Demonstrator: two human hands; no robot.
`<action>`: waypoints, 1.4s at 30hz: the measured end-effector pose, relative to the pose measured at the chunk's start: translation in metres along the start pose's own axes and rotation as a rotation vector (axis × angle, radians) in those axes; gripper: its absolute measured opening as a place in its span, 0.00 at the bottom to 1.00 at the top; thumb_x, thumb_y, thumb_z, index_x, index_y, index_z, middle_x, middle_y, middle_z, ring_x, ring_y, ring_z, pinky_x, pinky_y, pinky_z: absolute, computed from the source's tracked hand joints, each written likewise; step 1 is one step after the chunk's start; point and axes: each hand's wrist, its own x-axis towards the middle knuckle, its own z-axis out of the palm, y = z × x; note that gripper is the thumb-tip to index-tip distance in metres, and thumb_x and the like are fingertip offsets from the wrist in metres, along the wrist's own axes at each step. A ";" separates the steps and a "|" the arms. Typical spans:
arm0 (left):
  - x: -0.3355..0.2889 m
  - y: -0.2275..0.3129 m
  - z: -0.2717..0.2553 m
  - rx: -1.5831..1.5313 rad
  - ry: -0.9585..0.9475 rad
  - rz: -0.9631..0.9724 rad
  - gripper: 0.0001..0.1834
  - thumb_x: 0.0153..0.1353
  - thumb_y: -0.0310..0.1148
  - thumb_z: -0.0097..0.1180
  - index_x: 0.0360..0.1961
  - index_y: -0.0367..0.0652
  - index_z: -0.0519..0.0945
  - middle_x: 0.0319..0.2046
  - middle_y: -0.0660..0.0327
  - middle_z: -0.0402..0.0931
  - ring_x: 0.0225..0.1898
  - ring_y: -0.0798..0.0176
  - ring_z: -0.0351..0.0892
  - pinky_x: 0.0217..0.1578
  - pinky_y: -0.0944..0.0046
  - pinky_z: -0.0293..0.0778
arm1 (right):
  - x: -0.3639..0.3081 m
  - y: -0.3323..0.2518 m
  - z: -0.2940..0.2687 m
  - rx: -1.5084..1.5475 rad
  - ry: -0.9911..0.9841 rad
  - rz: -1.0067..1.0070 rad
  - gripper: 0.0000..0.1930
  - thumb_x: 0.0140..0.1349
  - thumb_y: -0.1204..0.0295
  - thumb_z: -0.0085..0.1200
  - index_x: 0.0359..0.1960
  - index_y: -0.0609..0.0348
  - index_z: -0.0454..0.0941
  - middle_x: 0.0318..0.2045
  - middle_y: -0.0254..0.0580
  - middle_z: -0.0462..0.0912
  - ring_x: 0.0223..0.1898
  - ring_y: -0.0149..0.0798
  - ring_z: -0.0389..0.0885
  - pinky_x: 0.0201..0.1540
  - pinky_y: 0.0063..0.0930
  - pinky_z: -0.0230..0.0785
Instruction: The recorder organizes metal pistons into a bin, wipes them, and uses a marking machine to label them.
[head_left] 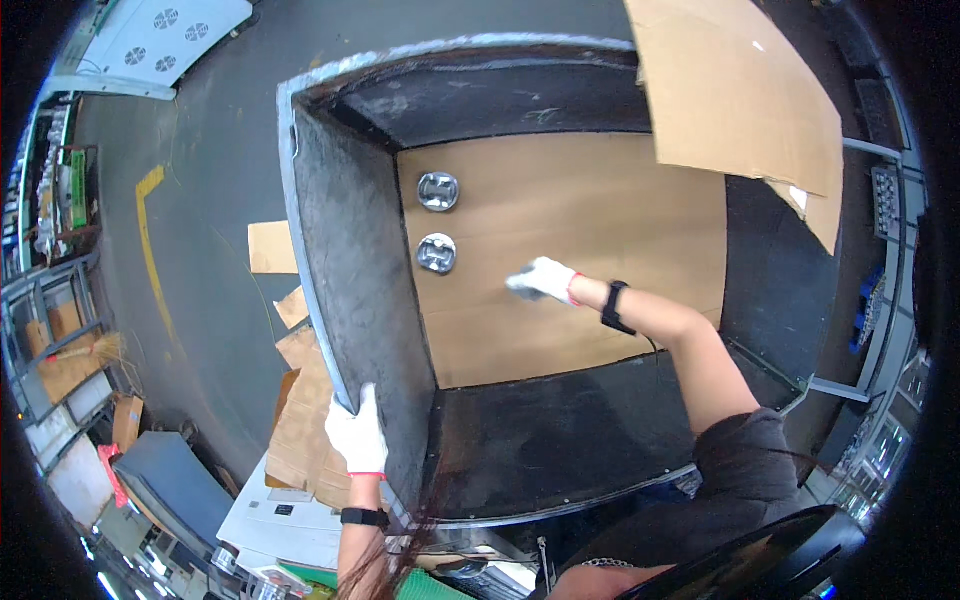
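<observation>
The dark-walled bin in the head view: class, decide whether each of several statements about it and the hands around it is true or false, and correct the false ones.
1. Two round metal parts lie on the cardboard sheet in the bin. True.
2. The left hand lies flat on the cardboard sheet. False: it holds the bin's left rim.
3. The right hand is over the cardboard sheet. True.
4. Those two metal parts lie beside the bin's right wall. False: they are near its left wall.
5. A black band circles each wrist. True.
</observation>
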 end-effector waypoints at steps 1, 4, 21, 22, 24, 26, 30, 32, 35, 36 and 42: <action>-0.001 -0.002 -0.001 0.010 0.005 -0.011 0.20 0.58 0.37 0.64 0.44 0.30 0.80 0.37 0.46 0.83 0.39 0.50 0.83 0.43 0.57 0.74 | 0.031 -0.010 0.012 -0.111 0.062 -0.017 0.25 0.59 0.48 0.58 0.40 0.62 0.84 0.32 0.44 0.85 0.31 0.35 0.81 0.38 0.31 0.74; -0.008 0.000 -0.005 -0.069 0.016 -0.059 0.19 0.56 0.33 0.65 0.45 0.29 0.79 0.37 0.46 0.83 0.39 0.53 0.83 0.43 0.58 0.74 | 0.122 -0.021 0.036 -0.231 0.337 -0.320 0.24 0.64 0.48 0.51 0.39 0.60 0.82 0.29 0.40 0.84 0.28 0.38 0.78 0.34 0.34 0.71; -0.015 0.005 0.001 -0.326 0.061 -0.306 0.22 0.59 0.20 0.60 0.55 0.29 0.73 0.50 0.55 0.78 0.46 0.61 0.76 0.53 0.63 0.69 | 0.261 -0.011 0.020 0.738 0.410 0.023 0.11 0.66 0.70 0.45 0.45 0.56 0.77 0.37 0.42 0.83 0.35 0.41 0.83 0.36 0.39 0.78; -0.013 -0.004 -0.001 -0.226 0.027 -0.282 0.22 0.59 0.20 0.60 0.56 0.29 0.73 0.50 0.55 0.78 0.47 0.61 0.76 0.53 0.63 0.69 | 0.244 0.000 0.018 0.807 0.317 0.044 0.12 0.65 0.69 0.45 0.46 0.55 0.78 0.37 0.42 0.84 0.33 0.42 0.83 0.35 0.40 0.78; -0.011 -0.006 0.001 -0.143 -0.016 -0.238 0.23 0.59 0.20 0.59 0.56 0.29 0.72 0.51 0.54 0.77 0.47 0.61 0.76 0.53 0.63 0.69 | 0.193 0.011 0.002 0.974 0.119 0.060 0.13 0.66 0.67 0.45 0.47 0.53 0.78 0.37 0.41 0.84 0.32 0.42 0.83 0.37 0.40 0.78; -0.011 0.000 0.002 -0.180 -0.007 -0.232 0.22 0.59 0.19 0.59 0.56 0.29 0.73 0.51 0.54 0.77 0.48 0.61 0.76 0.54 0.63 0.68 | 0.138 0.004 -0.001 1.144 -0.082 0.073 0.13 0.68 0.64 0.44 0.49 0.52 0.77 0.40 0.40 0.84 0.36 0.40 0.83 0.41 0.39 0.77; -0.010 0.004 0.003 -0.184 -0.003 -0.221 0.21 0.60 0.20 0.58 0.55 0.29 0.73 0.51 0.54 0.77 0.49 0.61 0.75 0.55 0.63 0.67 | 0.073 0.016 -0.013 1.358 -0.363 -0.020 0.17 0.71 0.59 0.45 0.55 0.51 0.73 0.49 0.40 0.81 0.47 0.37 0.81 0.47 0.41 0.77; -0.011 -0.003 0.000 -0.116 0.008 -0.197 0.19 0.62 0.23 0.59 0.54 0.29 0.74 0.50 0.54 0.77 0.47 0.62 0.75 0.54 0.64 0.68 | 0.038 -0.003 -0.006 1.339 -0.587 -0.289 0.19 0.70 0.57 0.45 0.57 0.51 0.72 0.51 0.38 0.81 0.50 0.38 0.80 0.53 0.41 0.76; -0.009 -0.004 0.006 -0.206 0.028 -0.197 0.17 0.61 0.23 0.60 0.51 0.28 0.76 0.49 0.56 0.78 0.46 0.63 0.74 0.53 0.64 0.67 | 0.073 0.052 -0.008 1.318 -0.575 -0.413 0.19 0.72 0.59 0.41 0.59 0.51 0.71 0.57 0.38 0.76 0.56 0.37 0.77 0.56 0.37 0.75; -0.010 -0.017 0.000 -0.095 0.046 -0.265 0.16 0.60 0.24 0.62 0.48 0.27 0.77 0.48 0.56 0.78 0.45 0.65 0.74 0.52 0.65 0.67 | 0.070 0.043 -0.002 1.318 -0.585 -0.408 0.19 0.72 0.59 0.41 0.59 0.51 0.71 0.57 0.38 0.76 0.56 0.37 0.77 0.56 0.37 0.75; -0.011 -0.005 0.006 -0.190 0.051 -0.177 0.14 0.60 0.24 0.63 0.45 0.28 0.78 0.44 0.58 0.79 0.42 0.66 0.73 0.49 0.65 0.68 | 0.035 -0.021 0.007 1.418 -1.039 -0.515 0.29 0.69 0.46 0.39 0.63 0.49 0.68 0.62 0.43 0.73 0.60 0.43 0.74 0.61 0.47 0.70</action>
